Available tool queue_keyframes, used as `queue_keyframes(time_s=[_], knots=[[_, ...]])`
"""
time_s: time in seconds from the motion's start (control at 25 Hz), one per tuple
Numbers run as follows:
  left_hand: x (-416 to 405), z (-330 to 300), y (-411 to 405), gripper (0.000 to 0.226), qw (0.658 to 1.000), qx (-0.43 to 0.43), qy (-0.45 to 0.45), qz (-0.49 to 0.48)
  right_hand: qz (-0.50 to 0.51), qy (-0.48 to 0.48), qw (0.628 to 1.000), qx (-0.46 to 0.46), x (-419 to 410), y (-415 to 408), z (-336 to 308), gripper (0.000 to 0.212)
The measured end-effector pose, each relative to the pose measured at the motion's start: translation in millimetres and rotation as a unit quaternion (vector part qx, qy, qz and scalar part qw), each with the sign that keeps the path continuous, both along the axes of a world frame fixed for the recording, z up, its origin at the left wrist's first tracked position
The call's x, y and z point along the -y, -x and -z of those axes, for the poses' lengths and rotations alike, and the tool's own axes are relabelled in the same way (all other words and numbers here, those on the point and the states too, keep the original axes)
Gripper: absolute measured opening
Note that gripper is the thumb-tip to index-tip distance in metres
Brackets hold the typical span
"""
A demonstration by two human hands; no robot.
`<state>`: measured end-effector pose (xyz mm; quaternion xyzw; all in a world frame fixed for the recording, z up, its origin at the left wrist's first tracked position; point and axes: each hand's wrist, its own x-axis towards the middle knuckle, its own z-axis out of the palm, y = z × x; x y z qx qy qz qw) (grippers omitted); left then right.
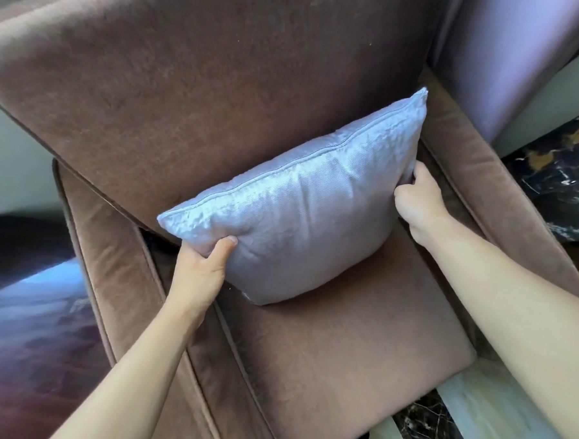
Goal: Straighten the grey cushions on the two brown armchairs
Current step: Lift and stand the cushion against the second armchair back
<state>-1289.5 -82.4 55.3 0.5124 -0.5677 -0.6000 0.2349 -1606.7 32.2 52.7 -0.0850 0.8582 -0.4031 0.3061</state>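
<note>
- Head view looks down on one brown armchair [342, 339]; its seat cushion fills the middle, and a grey cushion [298, 219] stands on edge at the back of the seat, leaning on the chair's backrest [205, 80].
- The grey cushion sits tilted in the frame, its piped top seam rising toward the armchair's right arm [485, 169], its lower edge resting on the seat.
- The left hand [201, 268] clasps the cushion's left lower corner, thumb on the front face, fingers hidden behind.
- The right hand [416, 199] grips the cushion's right edge, fingertips tucked out of sight between cushion and backrest.
- The front part of the seat lies bare.
- A narrow gap separates the cushion's left corner from the armchair's left arm [117, 277]; the right edge stands near the right arm, with the hand between them.
- Beyond the right arm, dark veined marble [561, 186] and a pale purple curtain [508, 56] show.
</note>
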Motion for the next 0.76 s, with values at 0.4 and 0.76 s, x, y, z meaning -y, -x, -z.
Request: queue_keyframes(time_s=[0.4,0.76], knots=[[31,-10,-16,0.010,0.986,-0.089,-0.041,-0.138,-0.206,0.241,0.864,-0.392,85,-102,-55,0.036],[52,0,-23,0.016,0.993,0.009,0.071,-0.099,-0.458,0.071,0.691,-0.555,130,-151,-25,0.026]])
